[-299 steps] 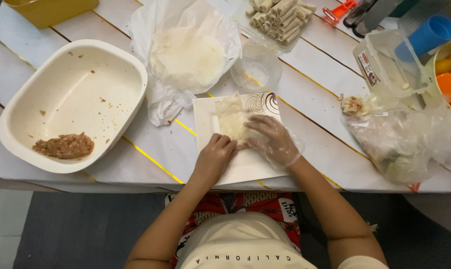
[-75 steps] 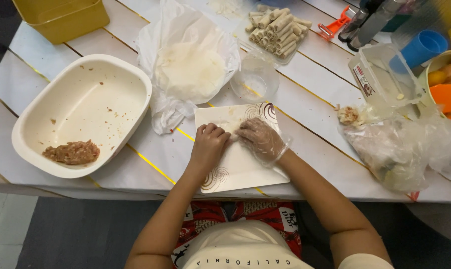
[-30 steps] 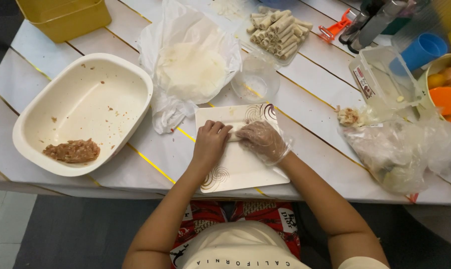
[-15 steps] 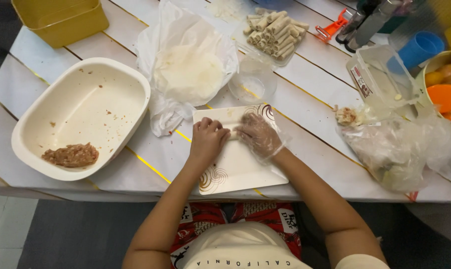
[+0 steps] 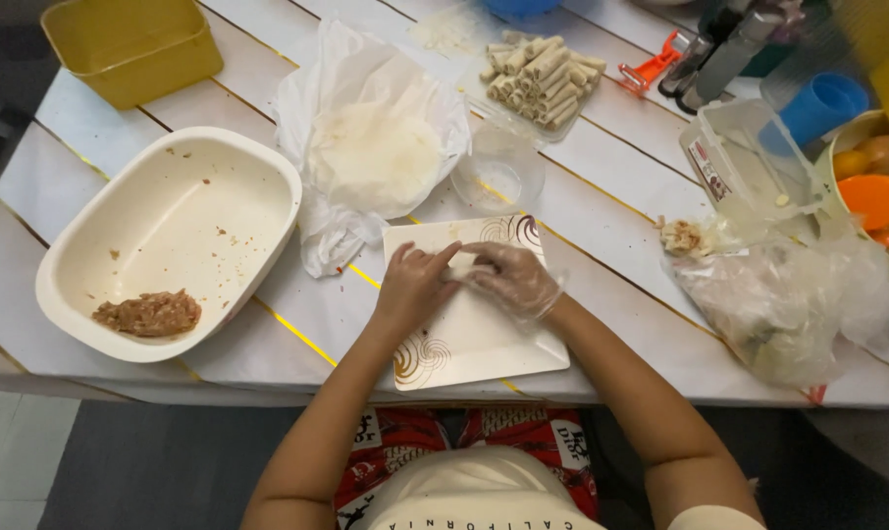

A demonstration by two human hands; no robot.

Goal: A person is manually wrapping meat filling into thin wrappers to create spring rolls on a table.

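We are pinching the roll (image 5: 467, 263) between both hands (image 5: 415, 285) (image 5: 508, 280) on the plate (image 5: 484, 344), its long axis lying left-right between our fingertips

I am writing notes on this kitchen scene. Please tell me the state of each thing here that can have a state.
Left hand: bare, fingers pressing the wrapper roll.
Right hand: in a clear glove, on the same roll.
Square plate: flat under both hands.
Cream tub: almost empty, one lump of filling left.
Wrapper stack: lying on its opened plastic.
Finished rolls: piled together.
Small clear bowl: upright.
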